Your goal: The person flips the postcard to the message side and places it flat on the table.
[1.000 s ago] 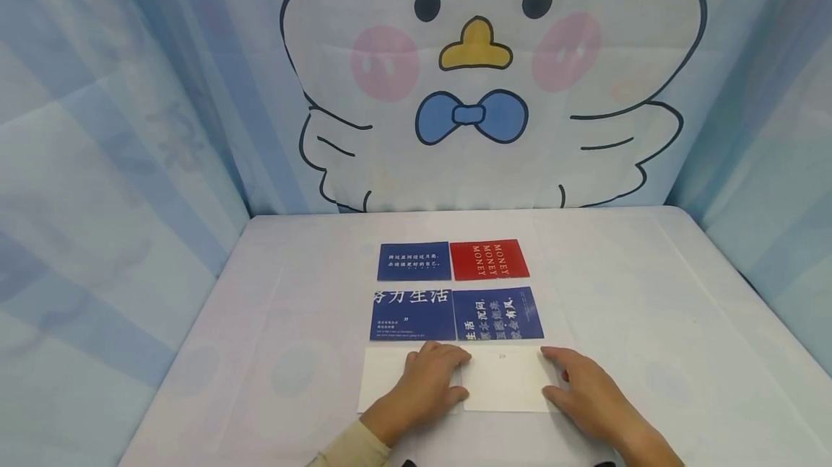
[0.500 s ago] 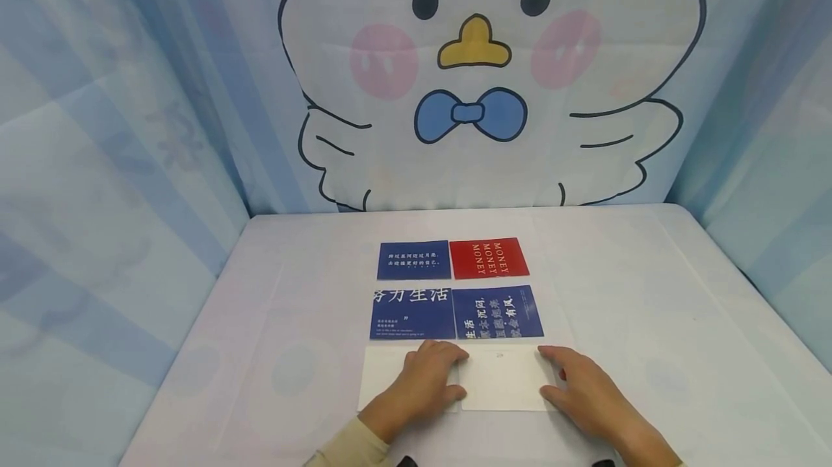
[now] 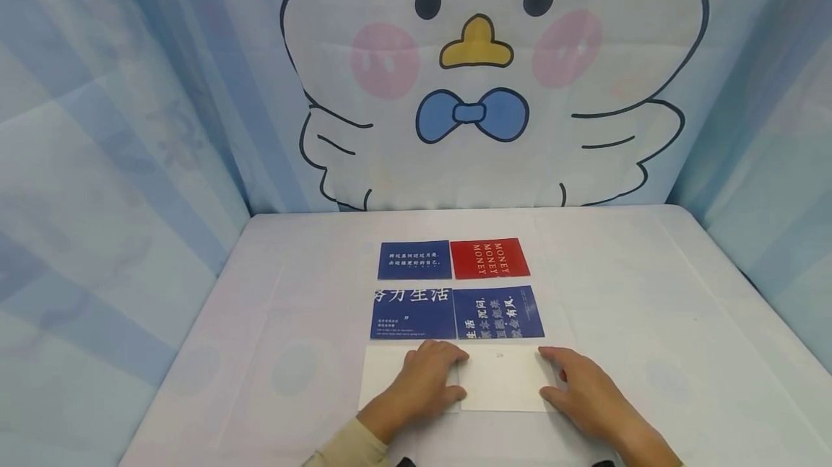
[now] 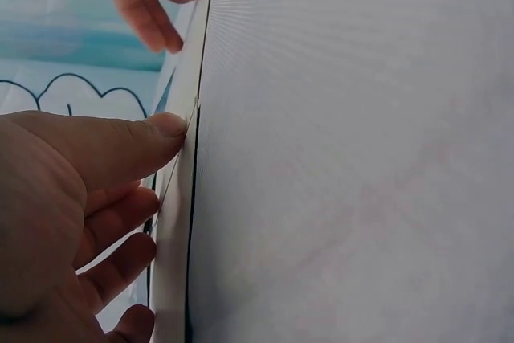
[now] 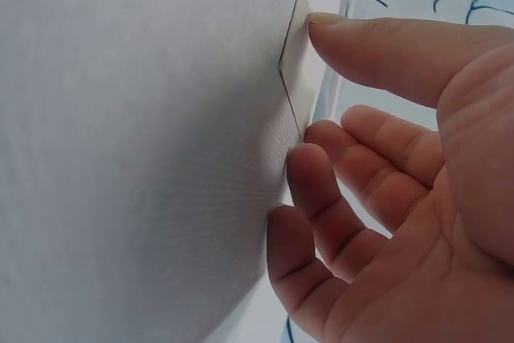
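Observation:
Two cream-white cards lie flat, side by side, nearest the person. My left hand (image 3: 419, 380) covers part of the left white card (image 3: 380, 373), its thumb and fingertips reaching the seam with the right white card (image 3: 500, 380). At the right card's outer edge rests my right hand (image 3: 588, 391), thumb and index finger apart and touching the card near its corners. In the left wrist view the left thumb (image 4: 165, 130) presses where the two cards meet. The right wrist view has the right thumb (image 5: 329, 30) on the card, the other fingers loosely bent.
Beyond the white cards lie two blue cards with white lettering, a left one (image 3: 412, 319) and a right one (image 3: 497, 315). Farther back are another blue card (image 3: 414, 265) and a red MONEY card (image 3: 490, 261). A printed curtain (image 3: 474, 164) stands behind the table (image 3: 650, 294).
The right white card has slid slightly left against the left one, both hands shifting a little with it. In the last half second hardly anything moves.

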Available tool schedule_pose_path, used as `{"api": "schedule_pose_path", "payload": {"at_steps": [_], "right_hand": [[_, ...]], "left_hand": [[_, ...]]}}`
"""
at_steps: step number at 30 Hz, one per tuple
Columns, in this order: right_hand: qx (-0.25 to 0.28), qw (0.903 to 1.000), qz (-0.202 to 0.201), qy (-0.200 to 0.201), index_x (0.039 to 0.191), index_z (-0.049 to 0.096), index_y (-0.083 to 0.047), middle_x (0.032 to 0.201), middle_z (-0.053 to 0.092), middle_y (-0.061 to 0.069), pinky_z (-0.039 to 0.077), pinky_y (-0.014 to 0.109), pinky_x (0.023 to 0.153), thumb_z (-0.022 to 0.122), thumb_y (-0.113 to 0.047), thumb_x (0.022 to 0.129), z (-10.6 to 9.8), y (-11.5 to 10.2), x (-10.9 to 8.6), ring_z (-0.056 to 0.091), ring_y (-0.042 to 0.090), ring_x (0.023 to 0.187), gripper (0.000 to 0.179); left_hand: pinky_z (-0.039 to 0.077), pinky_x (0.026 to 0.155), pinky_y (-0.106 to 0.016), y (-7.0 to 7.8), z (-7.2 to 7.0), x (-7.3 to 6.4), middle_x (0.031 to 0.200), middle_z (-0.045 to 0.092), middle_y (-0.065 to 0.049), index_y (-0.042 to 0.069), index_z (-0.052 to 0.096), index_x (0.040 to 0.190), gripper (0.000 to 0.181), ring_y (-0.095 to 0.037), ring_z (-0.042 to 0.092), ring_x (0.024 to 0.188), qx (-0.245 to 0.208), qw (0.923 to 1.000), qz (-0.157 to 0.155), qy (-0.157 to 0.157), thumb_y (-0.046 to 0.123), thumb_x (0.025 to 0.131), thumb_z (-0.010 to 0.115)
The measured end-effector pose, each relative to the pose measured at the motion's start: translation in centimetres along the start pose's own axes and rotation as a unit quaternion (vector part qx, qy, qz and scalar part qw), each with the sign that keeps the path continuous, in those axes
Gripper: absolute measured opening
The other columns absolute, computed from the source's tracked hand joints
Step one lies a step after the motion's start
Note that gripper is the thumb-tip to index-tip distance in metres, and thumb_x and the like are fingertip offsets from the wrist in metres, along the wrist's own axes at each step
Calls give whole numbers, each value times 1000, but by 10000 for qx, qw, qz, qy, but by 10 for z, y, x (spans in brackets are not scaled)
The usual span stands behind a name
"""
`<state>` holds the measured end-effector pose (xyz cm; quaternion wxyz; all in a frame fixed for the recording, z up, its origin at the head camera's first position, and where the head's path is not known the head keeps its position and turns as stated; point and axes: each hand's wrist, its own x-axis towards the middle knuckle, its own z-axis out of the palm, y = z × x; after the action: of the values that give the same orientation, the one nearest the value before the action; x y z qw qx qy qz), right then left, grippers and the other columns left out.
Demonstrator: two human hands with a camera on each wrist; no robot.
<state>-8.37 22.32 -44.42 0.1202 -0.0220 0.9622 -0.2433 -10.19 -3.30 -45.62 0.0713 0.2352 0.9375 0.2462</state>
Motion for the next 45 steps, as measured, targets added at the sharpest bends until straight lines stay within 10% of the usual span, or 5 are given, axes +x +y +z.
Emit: {"api": "schedule_pose_path", "payload": {"at_steps": [12,23,45], "right_hand": [[-31,9969,-596,503,135,56,3,130,59,22,50,53,91,77,-26,88,-11,-10,0,61,27,96,59],[-432,9876,-1453,397,140,56,-4,139,57,18,40,60,103,80,-25,85,-9,-51,47,49,43,129,64],[-819,9839,-1544,-372,147,51,-12,144,54,10,28,57,112,81,-44,81,28,-97,107,34,36,141,80]], "left_hand": [[41,103,-49,-8,-18,-5,128,64,-1,12,65,126,47,-24,52,123,-412,9982,-66,423,24,84,82],[31,109,-58,-71,-56,-5,140,56,-12,8,56,139,66,-36,44,134,-64,9954,-543,784,24,82,84],[33,109,-52,-120,-64,23,138,59,-10,11,60,138,72,-31,47,131,412,9912,-1257,-106,36,76,88]]}}
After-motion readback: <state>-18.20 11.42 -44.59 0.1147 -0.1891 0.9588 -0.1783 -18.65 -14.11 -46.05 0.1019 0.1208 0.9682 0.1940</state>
